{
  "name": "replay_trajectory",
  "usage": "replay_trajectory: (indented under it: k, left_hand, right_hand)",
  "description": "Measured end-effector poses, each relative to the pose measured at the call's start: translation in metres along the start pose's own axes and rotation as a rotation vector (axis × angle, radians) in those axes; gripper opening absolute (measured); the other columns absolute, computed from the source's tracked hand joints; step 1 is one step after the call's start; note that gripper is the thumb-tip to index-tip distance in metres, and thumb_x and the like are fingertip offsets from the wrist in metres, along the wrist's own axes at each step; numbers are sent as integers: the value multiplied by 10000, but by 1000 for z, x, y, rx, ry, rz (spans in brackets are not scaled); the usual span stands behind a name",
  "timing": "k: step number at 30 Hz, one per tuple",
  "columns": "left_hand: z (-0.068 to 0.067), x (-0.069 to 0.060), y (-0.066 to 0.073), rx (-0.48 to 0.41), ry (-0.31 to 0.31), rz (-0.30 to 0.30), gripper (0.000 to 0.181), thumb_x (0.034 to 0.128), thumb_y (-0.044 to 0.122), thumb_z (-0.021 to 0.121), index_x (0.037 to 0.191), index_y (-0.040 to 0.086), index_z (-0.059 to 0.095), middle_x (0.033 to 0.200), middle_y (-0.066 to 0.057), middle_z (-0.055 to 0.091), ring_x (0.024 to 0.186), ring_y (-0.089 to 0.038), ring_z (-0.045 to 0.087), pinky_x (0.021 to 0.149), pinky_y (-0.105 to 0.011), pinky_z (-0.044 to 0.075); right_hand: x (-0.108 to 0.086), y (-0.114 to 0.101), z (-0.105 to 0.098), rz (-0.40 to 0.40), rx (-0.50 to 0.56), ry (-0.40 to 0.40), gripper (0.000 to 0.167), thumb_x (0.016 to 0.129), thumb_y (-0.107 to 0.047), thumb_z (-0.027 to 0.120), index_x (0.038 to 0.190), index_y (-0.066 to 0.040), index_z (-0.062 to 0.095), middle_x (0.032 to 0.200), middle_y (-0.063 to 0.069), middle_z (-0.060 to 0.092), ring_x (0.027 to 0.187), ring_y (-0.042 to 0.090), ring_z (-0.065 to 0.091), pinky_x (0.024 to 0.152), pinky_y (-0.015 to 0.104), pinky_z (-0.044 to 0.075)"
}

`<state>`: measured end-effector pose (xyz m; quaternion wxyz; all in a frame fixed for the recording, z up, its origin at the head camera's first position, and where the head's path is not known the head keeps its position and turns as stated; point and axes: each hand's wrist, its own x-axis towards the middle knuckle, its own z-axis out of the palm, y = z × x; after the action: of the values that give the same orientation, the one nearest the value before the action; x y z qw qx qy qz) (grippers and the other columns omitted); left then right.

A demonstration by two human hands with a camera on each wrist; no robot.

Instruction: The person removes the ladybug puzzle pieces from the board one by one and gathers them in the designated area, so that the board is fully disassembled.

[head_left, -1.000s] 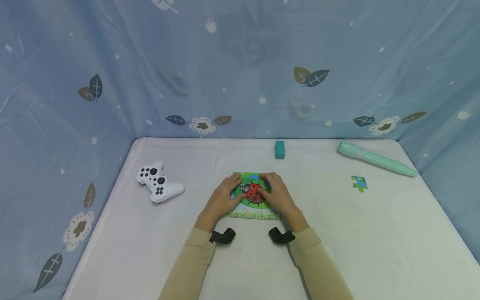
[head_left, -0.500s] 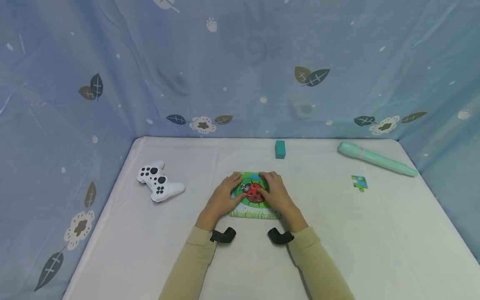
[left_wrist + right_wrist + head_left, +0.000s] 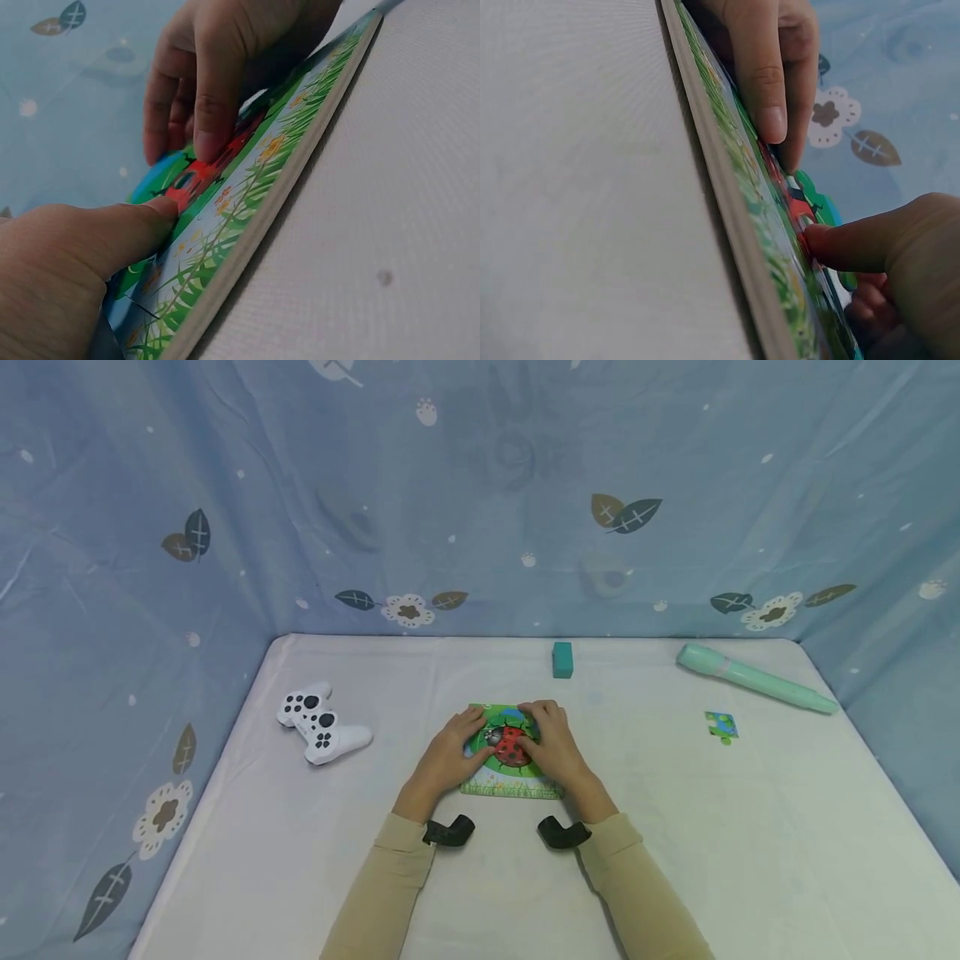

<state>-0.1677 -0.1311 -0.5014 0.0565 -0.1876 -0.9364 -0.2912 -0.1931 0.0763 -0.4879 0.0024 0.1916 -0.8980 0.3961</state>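
A ladybug jigsaw puzzle (image 3: 512,787) in a thin board lies on the white table, its grassy edge toward me. My left hand (image 3: 444,760) rests over the puzzle's left side. In the left wrist view its thumb (image 3: 142,229) presses on the picture beside the red ladybug. My right hand (image 3: 557,750) rests over the right side, fingers near the far right corner. Its thumb (image 3: 847,247) touches the red ladybug in the right wrist view. The undersides of both hands' fingers are partly hidden. A loose puzzle piece (image 3: 722,726) lies apart to the right.
A white game controller (image 3: 318,727) lies at the left. A teal block (image 3: 562,660) stands near the far edge. A mint-green microphone-shaped stick (image 3: 757,680) lies at the far right. Blue patterned cloth (image 3: 480,527) hangs behind the table (image 3: 247,860).
Both hands stay on the puzzle with barely visible finger movement. The whole head view has shifted very slightly.
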Motion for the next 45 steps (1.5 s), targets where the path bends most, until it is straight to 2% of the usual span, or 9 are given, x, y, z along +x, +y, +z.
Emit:
replay_trajectory:
  k: [4, 13, 18, 24, 32, 35, 41, 45]
  left_hand:
    - [1, 1, 0, 4, 8, 14, 584, 898, 373, 638, 1347, 18, 521, 1470, -100, 428, 1389, -262, 353, 1178, -376, 273]
    - [0, 1, 0, -3, 2, 0, 587, 900, 372, 635, 1356, 22, 513, 1471, -97, 427, 1391, -259, 352, 1178, -378, 272]
    - [3, -1, -3, 0, -9, -11, 596, 905, 384, 626, 1368, 30, 500, 1480, -88, 416, 1396, -251, 343, 1177, -377, 274]
    - [3, -1, -2, -1, -2, -5, 597, 904, 385, 626, 1367, 28, 501, 1477, -93, 420, 1395, -256, 345, 1173, -388, 284]
    - [1, 0, 0, -1, -4, -24, 604, 891, 381, 644, 1362, 28, 506, 1478, -90, 418, 1399, -250, 338, 1179, -384, 272]
    - [0, -1, 0, -1, -8, -29, 603, 895, 382, 639, 1366, 31, 503, 1480, -93, 416, 1399, -265, 335, 1173, -402, 281]
    - [0, -1, -1, -6, 2, -21, 596, 893, 369, 644, 1358, 20, 509, 1470, -106, 428, 1393, -273, 345, 1173, -404, 283]
    - [1, 0, 0, -7, -8, -21, 604, 898, 381, 635, 1368, 28, 499, 1479, -93, 417, 1398, -260, 337, 1177, -389, 276]
  right_hand:
    - [1, 0, -2, -50, -23, 24, 474, 855, -57, 690, 1298, -15, 526, 1267, 175, 464, 1200, 324, 482, 1018, 479, 455]
    - [4, -3, -5, -114, -101, 44, 447, 835, -35, 706, 1258, 18, 572, 1208, 176, 523, 1135, 306, 536, 969, 440, 499]
    - [5, -3, -9, -94, -110, 30, 438, 836, -53, 709, 1247, 26, 581, 1198, 182, 536, 1100, 309, 559, 935, 441, 516]
    - [4, 4, -20, -21, -32, 38, 449, 832, -80, 720, 1248, 9, 579, 1212, 174, 543, 1049, 297, 580, 880, 433, 537]
    - [-2, 24, -47, 76, 28, 19, 455, 843, -55, 699, 1273, -8, 556, 1242, 165, 526, 1099, 312, 576, 950, 421, 522]
    - [-9, 35, -61, 91, 12, 14, 449, 858, -65, 683, 1283, -8, 549, 1256, 171, 519, 1105, 325, 568, 950, 443, 515]
    - [-23, 63, -95, 68, -39, 23, 428, 867, -28, 660, 1273, 40, 542, 1243, 223, 518, 1083, 369, 561, 946, 494, 501]
    - [-35, 81, -120, 99, -84, 19, 435, 878, -19, 639, 1289, 58, 518, 1258, 253, 498, 1087, 419, 546, 942, 533, 483]
